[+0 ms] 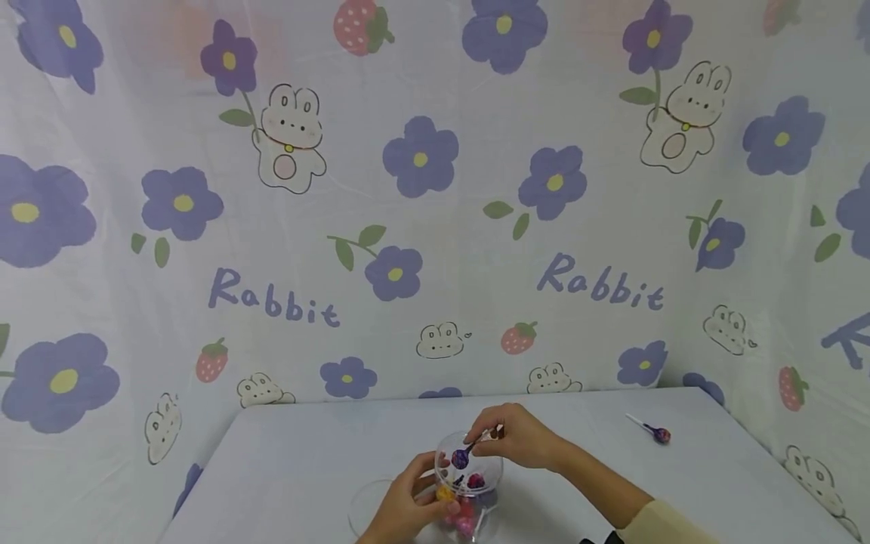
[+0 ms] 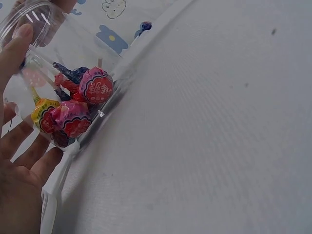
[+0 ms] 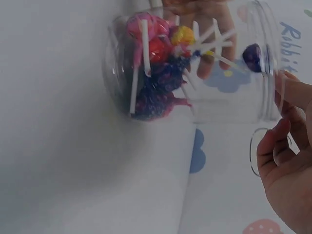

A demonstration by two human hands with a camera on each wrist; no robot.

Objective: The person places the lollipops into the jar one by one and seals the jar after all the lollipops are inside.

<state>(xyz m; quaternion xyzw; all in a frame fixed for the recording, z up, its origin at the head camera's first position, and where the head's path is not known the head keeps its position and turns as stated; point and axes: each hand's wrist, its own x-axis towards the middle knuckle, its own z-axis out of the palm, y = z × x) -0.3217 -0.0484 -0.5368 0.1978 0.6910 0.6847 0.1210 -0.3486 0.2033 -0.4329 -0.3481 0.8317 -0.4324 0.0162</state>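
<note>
My left hand (image 1: 406, 499) holds a clear plastic jar (image 3: 229, 111) from its left side, with the thumb near the rim in the left wrist view. Several wrapped lollipops lie heaped at the bottom of the jar, among them a yellow one (image 2: 45, 114), pink ones (image 2: 96, 86) and dark blue ones (image 3: 165, 78). At the open mouth, my right hand (image 1: 519, 438) pinches a dark purple lollipop (image 1: 460, 459) by its stick. Its wrapped head hangs down just inside the rim, as the right wrist view also shows.
Another lollipop (image 1: 661, 435) with a white stick lies on the white table (image 1: 584, 423) at the far right. A clear round lid (image 1: 352, 512) lies left of the jar, partly behind my left hand. A rabbit-and-flower print curtain (image 1: 476, 227) rises behind the table.
</note>
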